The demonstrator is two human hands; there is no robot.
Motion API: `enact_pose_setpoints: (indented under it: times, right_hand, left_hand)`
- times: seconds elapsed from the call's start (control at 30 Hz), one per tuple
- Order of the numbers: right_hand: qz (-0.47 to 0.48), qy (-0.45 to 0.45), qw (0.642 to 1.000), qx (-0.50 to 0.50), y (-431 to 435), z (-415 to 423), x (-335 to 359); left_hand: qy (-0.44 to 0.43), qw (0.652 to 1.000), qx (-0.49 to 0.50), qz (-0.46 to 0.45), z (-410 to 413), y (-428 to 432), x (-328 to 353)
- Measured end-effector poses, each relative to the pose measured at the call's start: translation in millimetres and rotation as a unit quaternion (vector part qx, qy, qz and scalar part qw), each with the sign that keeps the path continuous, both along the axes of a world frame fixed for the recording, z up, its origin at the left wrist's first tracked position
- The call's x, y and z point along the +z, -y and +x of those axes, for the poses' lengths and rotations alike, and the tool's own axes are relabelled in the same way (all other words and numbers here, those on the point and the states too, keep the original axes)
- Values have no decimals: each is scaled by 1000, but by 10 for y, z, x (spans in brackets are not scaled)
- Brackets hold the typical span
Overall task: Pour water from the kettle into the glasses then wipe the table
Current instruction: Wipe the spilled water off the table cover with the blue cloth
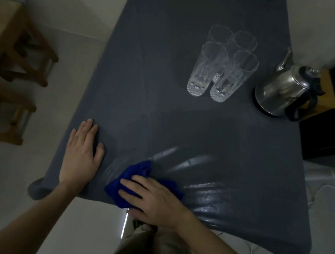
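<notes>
The bench [164,110] is covered in a dark sheet, with wet streaks lying just right of and beyond the cloth. The kettle [279,93] is set at the far right, the four glasses [222,64] clustered beside it. The blue cloth [132,177] is pressed flat under the right hand [154,200], fingers spread, at the near edge. The left hand [81,155] is laid open, palm down, bracing the sheet, holding nothing.
</notes>
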State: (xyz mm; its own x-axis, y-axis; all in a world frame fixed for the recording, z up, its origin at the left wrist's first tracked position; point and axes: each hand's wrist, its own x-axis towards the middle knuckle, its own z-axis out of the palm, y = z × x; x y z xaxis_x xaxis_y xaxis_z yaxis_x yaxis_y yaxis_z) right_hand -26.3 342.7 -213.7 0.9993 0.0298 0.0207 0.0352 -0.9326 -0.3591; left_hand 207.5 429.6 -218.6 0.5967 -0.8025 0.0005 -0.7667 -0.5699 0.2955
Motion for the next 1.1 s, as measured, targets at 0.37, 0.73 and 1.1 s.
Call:
enact_pose_setpoints:
  times: [0.37,0.73,1.1]
  right_hand:
    - [-85,-26,996,-15,704,83,69]
    - [-83,8,872,-483,1740,-40,-3]
    - [-50,16,986,-160,544,713,-25]
  left_hand:
    - [-13,1000,2,9,20,-10,19]
    - [-15,1000,5,19,29,-8,19]
    - [-34,999,4,25,37,-8,20]
